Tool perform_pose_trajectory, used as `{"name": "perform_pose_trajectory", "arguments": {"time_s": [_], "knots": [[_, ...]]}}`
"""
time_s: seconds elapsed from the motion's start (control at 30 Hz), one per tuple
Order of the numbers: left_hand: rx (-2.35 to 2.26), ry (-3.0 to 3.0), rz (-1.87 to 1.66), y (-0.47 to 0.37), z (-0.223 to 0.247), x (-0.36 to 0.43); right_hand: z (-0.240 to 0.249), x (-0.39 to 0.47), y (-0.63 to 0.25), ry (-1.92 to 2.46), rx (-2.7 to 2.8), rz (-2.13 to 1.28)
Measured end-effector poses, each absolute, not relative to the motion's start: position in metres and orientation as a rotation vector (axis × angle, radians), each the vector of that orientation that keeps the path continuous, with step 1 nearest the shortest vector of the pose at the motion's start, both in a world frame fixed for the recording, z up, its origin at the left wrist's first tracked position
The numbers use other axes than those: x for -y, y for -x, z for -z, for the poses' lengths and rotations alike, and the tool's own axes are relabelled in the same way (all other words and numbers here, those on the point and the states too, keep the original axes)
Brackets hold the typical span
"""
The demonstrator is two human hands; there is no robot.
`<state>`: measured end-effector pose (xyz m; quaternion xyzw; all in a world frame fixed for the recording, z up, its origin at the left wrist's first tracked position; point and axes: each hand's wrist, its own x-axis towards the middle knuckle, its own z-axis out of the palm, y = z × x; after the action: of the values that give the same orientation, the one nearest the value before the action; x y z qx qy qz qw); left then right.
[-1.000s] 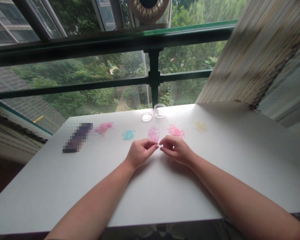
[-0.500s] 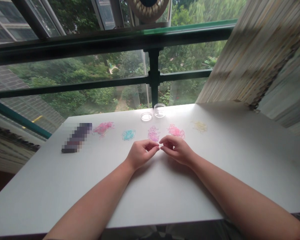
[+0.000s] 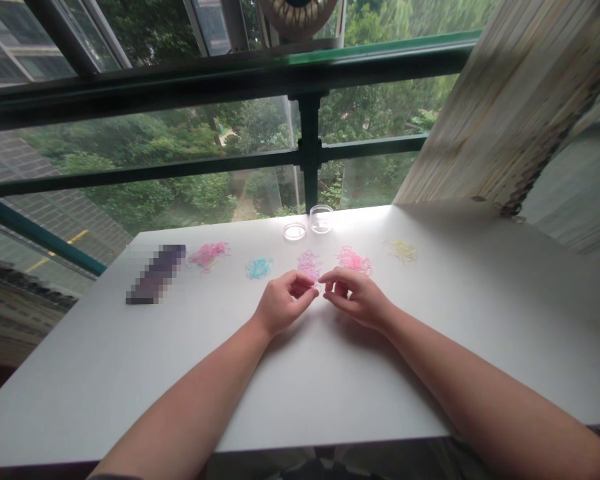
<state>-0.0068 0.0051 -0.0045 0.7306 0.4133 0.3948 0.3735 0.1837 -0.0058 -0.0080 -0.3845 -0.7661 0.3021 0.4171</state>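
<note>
Small loops like rubber bands lie in loose piles across the white table (image 3: pixel 260 387). My left hand (image 3: pixel 285 303) is closed in a pinch, with a thin pale pink rubber band (image 3: pixel 319 288) showing at its fingertips. Close beside it, my right hand (image 3: pixel 356 297) has its thumb and index finger apart, and I see nothing between them. Both hands are just in front of the purple rubber band pile (image 3: pixel 309 265). Behind my right hand lies a pink-red pile (image 3: pixel 354 259); a blue pile (image 3: pixel 259 268) sits beyond my left hand.
Farther left is another pink pile (image 3: pixel 209 255), beside a dark blurred-out object (image 3: pixel 157 275). A yellow pile (image 3: pixel 403 251) lies to the right. At the back edge are a clear round container (image 3: pixel 321 220) and a shallow clear lid (image 3: pixel 295 231). A curtain (image 3: pixel 460 133) hangs back right.
The thumb and index finger of my right hand have spread apart. The small loop at my left fingertips shows more clearly. The view has shifted slightly.
</note>
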Motion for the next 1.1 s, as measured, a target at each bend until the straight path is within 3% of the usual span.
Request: {"name": "perform_pose_trajectory", "arguments": {"time_s": [1.1], "knots": [[-1.043, -1.906, -0.955, 0.0085, 0.0044, -0.0055, 0.0044, 0.0053, -0.1844, 1.071, 1.976, -0.686]]}}
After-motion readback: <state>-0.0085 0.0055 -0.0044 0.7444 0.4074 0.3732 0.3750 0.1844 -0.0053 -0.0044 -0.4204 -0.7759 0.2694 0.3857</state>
